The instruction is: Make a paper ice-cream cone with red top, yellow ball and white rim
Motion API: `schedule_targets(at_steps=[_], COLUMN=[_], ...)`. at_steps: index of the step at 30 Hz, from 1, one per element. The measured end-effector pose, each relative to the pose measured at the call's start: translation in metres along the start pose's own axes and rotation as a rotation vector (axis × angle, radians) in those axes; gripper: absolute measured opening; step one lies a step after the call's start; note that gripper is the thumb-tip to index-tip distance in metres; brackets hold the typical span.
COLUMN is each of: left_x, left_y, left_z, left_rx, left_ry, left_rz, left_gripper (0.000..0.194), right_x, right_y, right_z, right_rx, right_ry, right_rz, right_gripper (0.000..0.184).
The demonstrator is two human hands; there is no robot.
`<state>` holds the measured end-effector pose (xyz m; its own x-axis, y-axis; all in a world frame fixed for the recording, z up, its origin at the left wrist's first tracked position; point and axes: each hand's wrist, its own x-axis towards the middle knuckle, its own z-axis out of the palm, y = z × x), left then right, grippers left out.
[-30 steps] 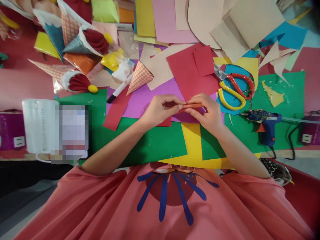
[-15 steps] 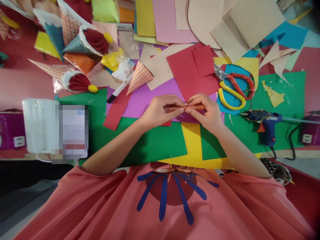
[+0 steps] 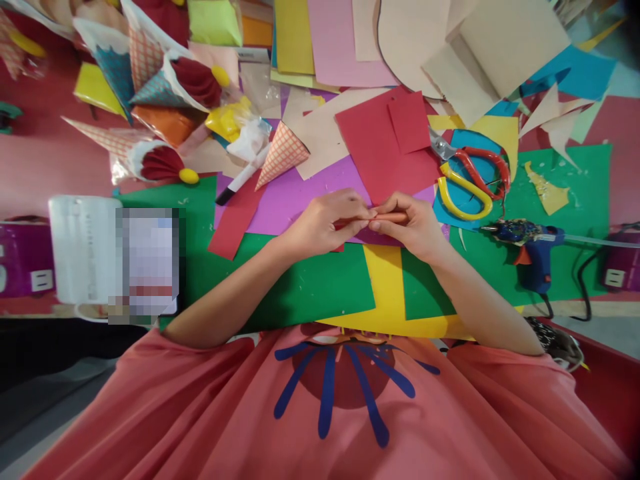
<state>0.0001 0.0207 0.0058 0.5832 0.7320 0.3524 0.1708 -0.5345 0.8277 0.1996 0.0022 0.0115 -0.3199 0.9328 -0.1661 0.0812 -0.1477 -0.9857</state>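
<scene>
Above the purple paper [image 3: 290, 210] my two hands meet at a thin orange-brown roll [image 3: 394, 217], held roughly level. My left hand [image 3: 325, 223] pinches its left end between thumb and fingertips, which hide much of that side. On the other side my right hand [image 3: 414, 227] is closed on the roll, thumb below and fingers above. Whether the roll is paper or clay I cannot tell. Just beyond the hands lies red paper [image 3: 360, 150], and left of it a checked paper cone [image 3: 283, 157] rests beside a black-tipped white marker [image 3: 243, 175].
Red-and-yellow-handled scissors [image 3: 473, 175] and a blue glue gun [image 3: 535, 250] with its cord lie to the right. Decorated paper cones [image 3: 167, 87] crowd the upper left. A phone [image 3: 150, 263] lies at left on the green mat [image 3: 300, 287].
My left fingers have shifted slightly along the roll, so less of its left end shows. Both hands stay in nearly the same place; the whole view has moved a little.
</scene>
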Motion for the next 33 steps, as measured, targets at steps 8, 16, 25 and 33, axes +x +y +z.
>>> schedule_targets(at_steps=[8, 16, 25, 33], left_x=[0.001, 0.003, 0.004, 0.005], left_y=[-0.002, 0.003, 0.008, 0.01], left_z=[-0.003, -0.005, -0.004, 0.0], left_rx=[-0.089, -0.168, -0.29, -0.505], left_ry=[0.002, -0.002, 0.019, 0.117], left_rz=[-0.06, -0.162, -0.31, -0.498], left_gripper=[0.017, 0.018, 0.022, 0.037], right_x=[0.0, 0.0, -0.001, -0.003], right_y=[-0.003, -0.002, -0.004, -0.005], right_z=[-0.001, -0.001, 0.0, 0.002], right_rx=[-0.039, -0.17, -0.206, -0.219], right_ry=[0.007, 0.052, 0.065, 0.077], right_rz=[-0.054, -0.163, -0.133, -0.177], right_gripper=[0.028, 0.023, 0.033, 0.028])
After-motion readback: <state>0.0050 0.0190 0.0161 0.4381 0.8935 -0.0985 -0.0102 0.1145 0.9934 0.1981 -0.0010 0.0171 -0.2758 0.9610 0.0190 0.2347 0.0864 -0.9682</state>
